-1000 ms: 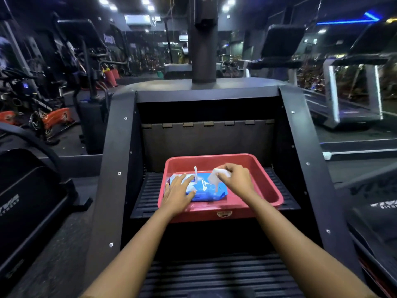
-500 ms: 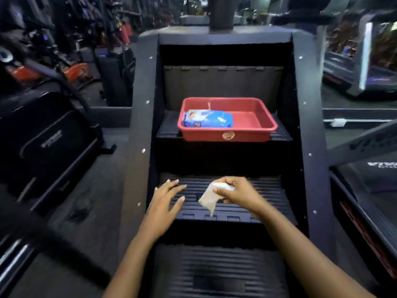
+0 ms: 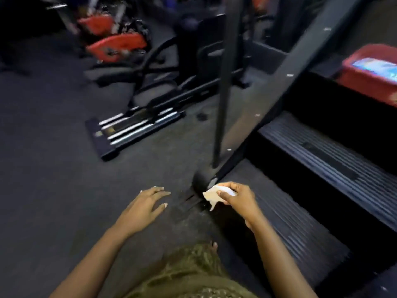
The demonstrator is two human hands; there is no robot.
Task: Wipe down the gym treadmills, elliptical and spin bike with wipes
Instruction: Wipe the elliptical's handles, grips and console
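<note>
Floor [image 3: 47,173]: a broad open stretch to the left of and beyond the left hand [image 3: 146,207], with room to pass.
Elliptical base rails [image 3: 133,130]: low on the floor ahead, well apart from the left hand, closing that way.
Upright post [image 3: 223,82] and slanted side frame [image 3: 279,82]: they meet at a rounded foot [image 3: 202,181] just beyond the right hand [image 3: 236,201], which pinches a wipe [image 3: 209,195]. The gap between them narrows downward.
Lower step [image 3: 296,229]: a ribbed tread, open to the right of the right hand.
Next step [image 3: 318,155]: open, higher up.
Red tray [image 3: 365,87]: on the upper step at the right edge, well apart from both hands.
Spin bikes [image 3: 116,46]: far left, blurred.
</note>
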